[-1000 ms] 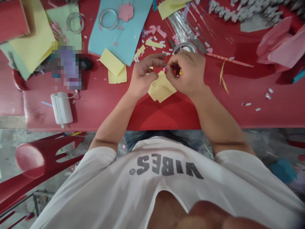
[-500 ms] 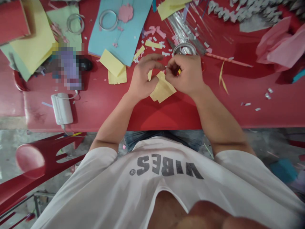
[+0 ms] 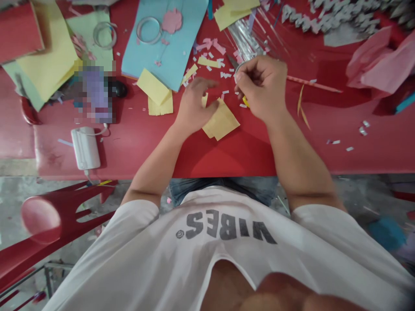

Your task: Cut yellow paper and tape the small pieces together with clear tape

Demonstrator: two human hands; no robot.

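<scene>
My left hand [image 3: 197,106] rests on the red table with its thumb and fingers apart, holding nothing visible. Next to its thumb lie yellow paper pieces [image 3: 223,121], overlapping one another. My right hand [image 3: 266,88] is raised a little to the right, its fingers curled and the thumb pressed toward them. Whatever is in that pinch is too small or hidden to make out. Behind the right hand, a tape roll [image 3: 237,68] is mostly covered, only its left rim showing. A grey pointed blade [image 3: 232,61] sticks out beside it, and a small yellow piece [image 3: 245,102] shows below the fingers.
Blue paper sheets [image 3: 136,58] carry another tape roll [image 3: 148,30] and a pink paper flower [image 3: 172,20]. Folded yellow paper [image 3: 155,88] lies left of my hands. A white power bank [image 3: 85,147], a striped pencil [image 3: 314,84], paper scraps and pink tissue paper [image 3: 379,65] surround the work area.
My right hand has moved away from the left, up and to the right, and now covers most of the tape roll. The left hand stays nearly in place, its fingers slightly lower.
</scene>
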